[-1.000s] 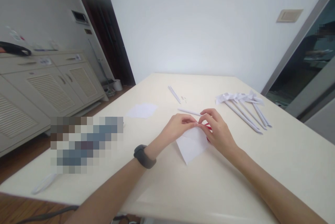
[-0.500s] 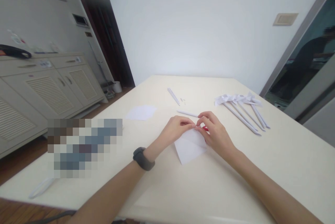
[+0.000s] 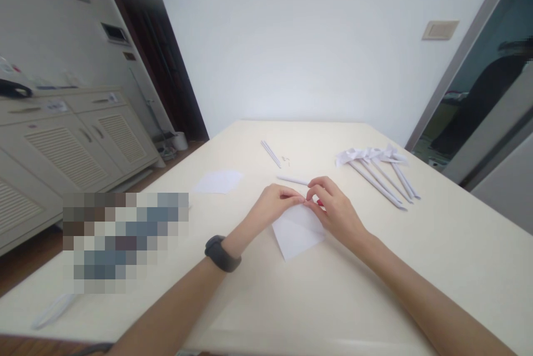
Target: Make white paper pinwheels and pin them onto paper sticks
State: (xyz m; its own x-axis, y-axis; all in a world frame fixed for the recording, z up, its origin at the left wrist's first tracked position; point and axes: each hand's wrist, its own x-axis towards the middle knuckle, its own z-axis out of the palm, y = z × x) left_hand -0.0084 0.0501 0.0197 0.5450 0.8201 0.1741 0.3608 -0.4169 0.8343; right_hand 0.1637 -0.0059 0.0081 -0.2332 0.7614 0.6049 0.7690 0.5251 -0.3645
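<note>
A folded white paper sheet lies on the cream table in front of me. My left hand and my right hand meet at its far corner, fingertips pinching the paper's edge. A small red object peeks out under my right fingers. A dark band sits on my left wrist. A thin white paper stick lies just beyond my hands.
Several finished white paper pinwheels on sticks lie at the right. A square of white paper rests to the left, thin sticks farther back. A blurred patch covers the table's left part. Cabinets stand at left.
The view has drifted slightly, so everything sits a little further left. My hands stay together on the paper's far corner with only small finger movements.
</note>
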